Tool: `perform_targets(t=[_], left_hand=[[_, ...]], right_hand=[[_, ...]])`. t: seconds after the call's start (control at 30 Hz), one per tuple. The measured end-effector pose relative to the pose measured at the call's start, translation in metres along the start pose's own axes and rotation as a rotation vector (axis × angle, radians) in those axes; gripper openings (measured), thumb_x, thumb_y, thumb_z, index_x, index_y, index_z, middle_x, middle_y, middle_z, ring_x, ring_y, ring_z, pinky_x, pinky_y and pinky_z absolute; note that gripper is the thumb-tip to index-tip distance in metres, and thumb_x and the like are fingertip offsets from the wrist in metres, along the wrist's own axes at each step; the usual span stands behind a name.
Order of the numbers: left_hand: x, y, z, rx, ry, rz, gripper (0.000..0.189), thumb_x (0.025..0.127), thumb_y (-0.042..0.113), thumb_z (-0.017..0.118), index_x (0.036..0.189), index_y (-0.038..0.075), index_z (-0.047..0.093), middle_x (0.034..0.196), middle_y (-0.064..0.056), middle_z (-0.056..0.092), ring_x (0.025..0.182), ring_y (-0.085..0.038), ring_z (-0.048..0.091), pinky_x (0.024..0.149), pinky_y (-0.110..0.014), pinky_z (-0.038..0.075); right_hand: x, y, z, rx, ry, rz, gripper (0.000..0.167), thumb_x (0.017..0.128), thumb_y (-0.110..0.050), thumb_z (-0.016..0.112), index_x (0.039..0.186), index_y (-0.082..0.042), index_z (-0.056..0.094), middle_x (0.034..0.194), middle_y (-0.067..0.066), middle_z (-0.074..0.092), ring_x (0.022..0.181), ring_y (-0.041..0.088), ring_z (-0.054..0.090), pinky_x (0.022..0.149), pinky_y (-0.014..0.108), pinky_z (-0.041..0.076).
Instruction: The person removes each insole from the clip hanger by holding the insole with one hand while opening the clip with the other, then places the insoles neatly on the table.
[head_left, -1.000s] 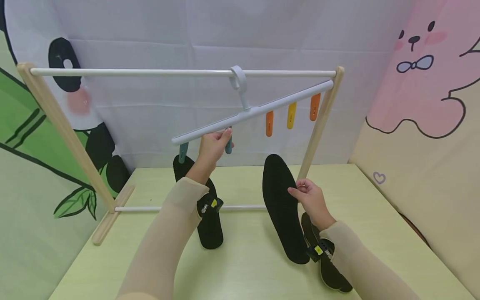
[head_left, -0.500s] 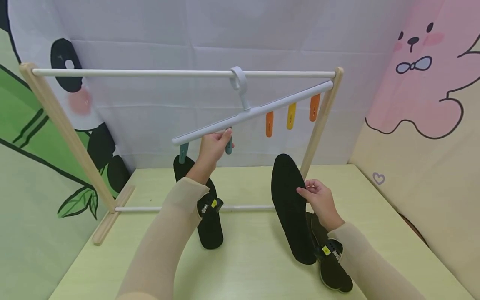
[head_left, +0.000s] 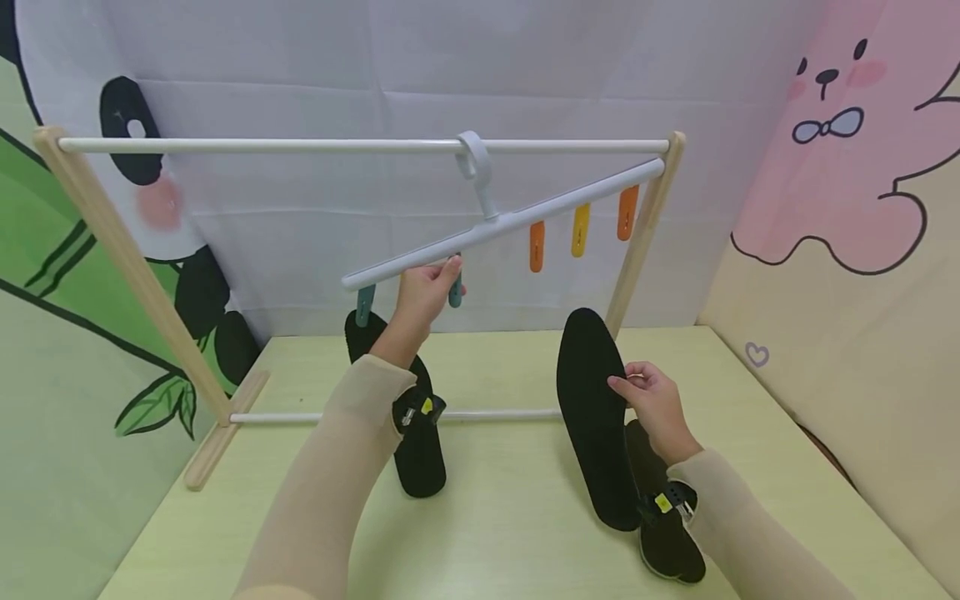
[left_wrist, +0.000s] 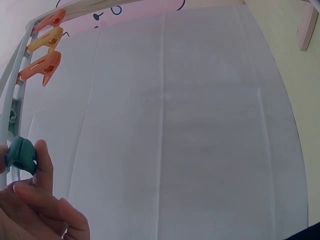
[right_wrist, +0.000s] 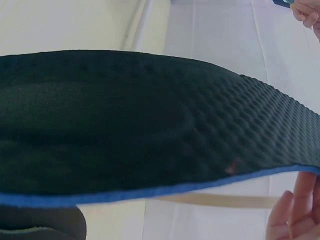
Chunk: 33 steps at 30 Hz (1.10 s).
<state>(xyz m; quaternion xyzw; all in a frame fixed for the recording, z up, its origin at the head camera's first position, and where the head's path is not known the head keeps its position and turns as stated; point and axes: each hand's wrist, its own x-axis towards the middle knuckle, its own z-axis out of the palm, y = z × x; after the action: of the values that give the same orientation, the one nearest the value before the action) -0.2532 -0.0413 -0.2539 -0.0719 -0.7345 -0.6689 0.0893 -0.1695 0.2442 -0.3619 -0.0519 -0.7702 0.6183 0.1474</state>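
Note:
A white hanger (head_left: 540, 215) hangs tilted from the rack's top bar, its left end lower. My left hand (head_left: 422, 298) pinches a teal clip (left_wrist: 21, 154) beneath it between thumb and finger. Another teal clip (head_left: 364, 306) at the lower end holds a black insole (head_left: 422, 467), partly hidden behind my left forearm. My right hand (head_left: 656, 408) pinches a second black insole (head_left: 596, 417) by its right edge, the insole standing nearly upright. In the right wrist view its bumpy underside (right_wrist: 125, 130) and blue edge show.
Orange and yellow clips (head_left: 581, 230) hang from the hanger's raised right half. More dark insoles (head_left: 671, 546) lie on the table beneath my right wrist. The rack has wooden side posts (head_left: 135, 275) and a low white crossbar (head_left: 495, 414).
My right hand has moved to the right with its insole, partly covering the insoles on the table. My left hand has stayed at the teal clip.

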Motion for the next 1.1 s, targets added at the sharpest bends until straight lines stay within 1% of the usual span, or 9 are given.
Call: perform_targets(t=[0.1, 0.2, 0.37, 0.5, 0.63, 0.73, 0.87, 0.97, 1.1], left_hand=[[0.000, 0.000, -0.001, 0.000, 0.004, 0.009, 0.033, 0.098, 0.023, 0.055, 0.100, -0.009, 0.063, 0.059, 0.007, 0.056, 0.071, -0.011, 0.057, 0.094, -0.037, 0.034], [0.000, 0.001, -0.002, -0.005, 0.008, 0.009, 0.033, 0.098, 0.023, 0.055, 0.100, -0.009, 0.063, 0.060, 0.006, 0.056, 0.070, -0.012, 0.058, 0.096, -0.038, 0.034], [0.000, 0.001, -0.002, -0.002, 0.000, 0.000, 0.034, 0.098, 0.025, 0.056, 0.100, -0.008, 0.064, 0.062, 0.005, 0.056, 0.074, -0.013, 0.057, 0.096, -0.037, 0.034], [0.001, 0.001, -0.001, -0.014, 0.007, 0.008, 0.031, 0.098, 0.023, 0.056, 0.096, -0.007, 0.063, 0.060, 0.005, 0.056, 0.072, -0.013, 0.057, 0.094, -0.036, 0.034], [0.002, 0.000, 0.001, -0.026, 0.002, 0.011, 0.030, 0.098, 0.023, 0.056, 0.097, -0.006, 0.063, 0.060, 0.006, 0.056, 0.069, -0.011, 0.057, 0.095, -0.037, 0.034], [0.002, -0.001, 0.002, -0.026, -0.005, 0.022, 0.030, 0.098, 0.022, 0.056, 0.097, -0.008, 0.063, 0.060, 0.007, 0.056, 0.067, -0.010, 0.058, 0.097, -0.038, 0.034], [0.003, -0.003, 0.001, -0.020, -0.017, 0.035, 0.032, 0.099, 0.021, 0.055, 0.093, -0.010, 0.063, 0.058, 0.007, 0.056, 0.067, -0.009, 0.057, 0.100, -0.040, 0.035], [0.003, -0.004, 0.002, -0.017, -0.021, 0.035, 0.033, 0.099, 0.021, 0.054, 0.094, -0.011, 0.063, 0.057, 0.008, 0.056, 0.067, -0.009, 0.057, 0.101, -0.040, 0.035], [0.003, -0.004, 0.002, -0.013, -0.017, 0.028, 0.035, 0.099, 0.021, 0.054, 0.100, -0.012, 0.064, 0.063, 0.006, 0.056, 0.068, -0.009, 0.058, 0.102, -0.041, 0.034]], right_hand=[[0.000, 0.001, -0.002, -0.005, 0.003, 0.000, 0.015, 0.090, -0.003, 0.064, 0.092, 0.002, 0.051, 0.069, -0.012, 0.059, 0.066, 0.001, 0.055, 0.063, 0.020, 0.045], [0.000, 0.002, -0.004, -0.008, -0.004, 0.018, 0.015, 0.090, -0.004, 0.064, 0.092, 0.002, 0.051, 0.070, -0.012, 0.060, 0.065, 0.001, 0.056, 0.063, 0.020, 0.046], [0.000, 0.004, -0.009, -0.010, 0.012, 0.034, 0.015, 0.091, -0.004, 0.064, 0.093, 0.001, 0.049, 0.070, -0.013, 0.059, 0.065, 0.000, 0.055, 0.063, 0.019, 0.046], [0.001, 0.004, -0.016, -0.010, 0.001, 0.015, 0.016, 0.091, -0.006, 0.063, 0.094, 0.001, 0.049, 0.070, -0.014, 0.059, 0.067, -0.001, 0.056, 0.065, 0.018, 0.047], [0.001, 0.004, -0.024, -0.022, -0.010, 0.002, 0.016, 0.093, -0.007, 0.062, 0.095, 0.001, 0.049, 0.070, -0.016, 0.060, 0.069, -0.001, 0.057, 0.067, 0.018, 0.047], [0.002, 0.003, -0.028, -0.039, -0.016, 0.004, 0.016, 0.093, -0.008, 0.062, 0.095, 0.000, 0.049, 0.071, -0.017, 0.060, 0.070, -0.001, 0.057, 0.067, 0.019, 0.047], [0.001, 0.004, -0.033, -0.081, -0.014, 0.016, 0.018, 0.093, -0.010, 0.062, 0.097, 0.001, 0.048, 0.073, -0.017, 0.060, 0.069, -0.002, 0.056, 0.067, 0.018, 0.047], [0.001, 0.007, -0.037, -0.107, -0.004, 0.022, 0.020, 0.093, -0.010, 0.062, 0.099, 0.002, 0.048, 0.073, -0.017, 0.059, 0.069, -0.002, 0.055, 0.066, 0.018, 0.047], [0.003, 0.010, -0.044, -0.119, 0.003, 0.020, 0.022, 0.093, -0.012, 0.063, 0.100, 0.002, 0.048, 0.073, -0.018, 0.059, 0.069, -0.003, 0.055, 0.066, 0.017, 0.047]])
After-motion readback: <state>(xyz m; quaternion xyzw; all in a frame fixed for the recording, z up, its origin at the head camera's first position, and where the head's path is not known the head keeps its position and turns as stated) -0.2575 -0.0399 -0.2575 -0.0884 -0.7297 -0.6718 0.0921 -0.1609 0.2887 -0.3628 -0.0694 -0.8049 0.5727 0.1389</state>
